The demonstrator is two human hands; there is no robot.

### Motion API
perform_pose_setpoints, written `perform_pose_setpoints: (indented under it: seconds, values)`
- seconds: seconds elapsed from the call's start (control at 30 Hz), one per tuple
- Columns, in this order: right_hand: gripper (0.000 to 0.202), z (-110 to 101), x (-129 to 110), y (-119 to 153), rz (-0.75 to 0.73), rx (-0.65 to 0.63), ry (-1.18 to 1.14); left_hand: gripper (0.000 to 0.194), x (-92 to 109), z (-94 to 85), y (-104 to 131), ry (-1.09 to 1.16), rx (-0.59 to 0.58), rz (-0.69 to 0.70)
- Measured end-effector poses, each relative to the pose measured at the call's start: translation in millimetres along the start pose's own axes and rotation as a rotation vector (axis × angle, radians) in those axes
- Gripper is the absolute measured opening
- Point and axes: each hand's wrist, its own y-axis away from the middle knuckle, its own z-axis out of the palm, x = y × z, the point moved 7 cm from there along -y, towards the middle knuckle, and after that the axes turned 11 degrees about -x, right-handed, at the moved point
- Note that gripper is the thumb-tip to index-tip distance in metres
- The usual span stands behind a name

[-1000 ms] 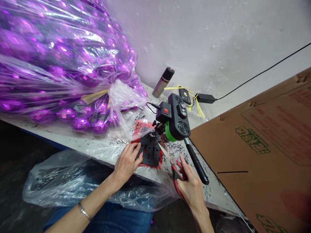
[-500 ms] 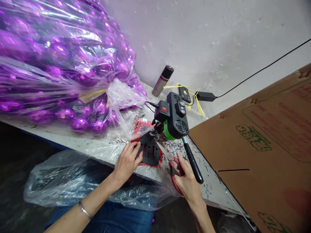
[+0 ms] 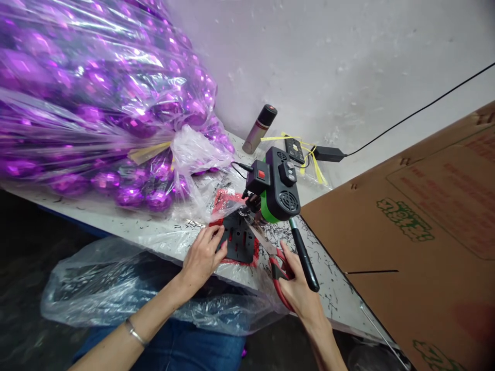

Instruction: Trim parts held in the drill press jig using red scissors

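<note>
My right hand (image 3: 296, 281) grips a pair of scissors (image 3: 279, 273) by the red and black handles. Their blades point up and left, with the tips close to the lower working end of a small black and green bench machine (image 3: 280, 185). At the left edge of the machine's slotted black base plate (image 3: 242, 245), my left hand (image 3: 203, 252) has bent fingers and thumb against the plate. Whether film is pinched there too, I cannot tell. Beside my right hand, the machine's black lever handle (image 3: 304, 260) slants down. Red material (image 3: 228, 196) borders the plate.
A large clear bag of shiny purple balls (image 3: 96, 103) fills the left. A spray can (image 3: 260, 129) and a power adapter (image 3: 328, 153) are behind the machine. A cardboard box (image 3: 417, 216) stands at right. Clear plastic film (image 3: 96, 283) hangs over my lap; black scraps litter the table (image 3: 332, 288).
The end of the lever handle has shifted slightly left. Both hands and the scissors stay almost where they were.
</note>
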Motion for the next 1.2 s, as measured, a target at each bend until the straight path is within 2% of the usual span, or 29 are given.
perform_pose_setpoints:
  seconds: [0.1,0.27,0.47,0.6,0.83,1.03,1.2]
  values:
    - [0.046,-9,-2,-1,0.027,-0.017,0.008,0.031,1,-0.1,0,-0.017,0.001,0.003]
    - [0.049,-17,-8,-16,0.011,-0.133,-0.026,0.032,2,0.2,0,-0.026,-0.009,0.001]
    - [0.051,-33,-14,-28,-0.042,-0.155,-0.052,0.031,1,-1.2,0,-0.017,0.002,0.004]
    - [0.060,-33,-11,-28,-0.065,-0.214,-0.074,0.031,2,-2.1,-1,-0.024,-0.002,0.013]
    - [0.055,-26,-9,-22,-0.028,-0.139,-0.085,0.029,3,-3.5,-2,-0.037,-0.006,0.036]
    - [0.056,-34,5,-5,0.008,-0.087,0.030,0.029,3,-2.7,-2,-0.049,-0.001,0.030]
    - [0.054,-31,-8,-7,-0.012,-0.072,0.079,0.029,4,-2.9,-2,-0.046,0.001,0.047]
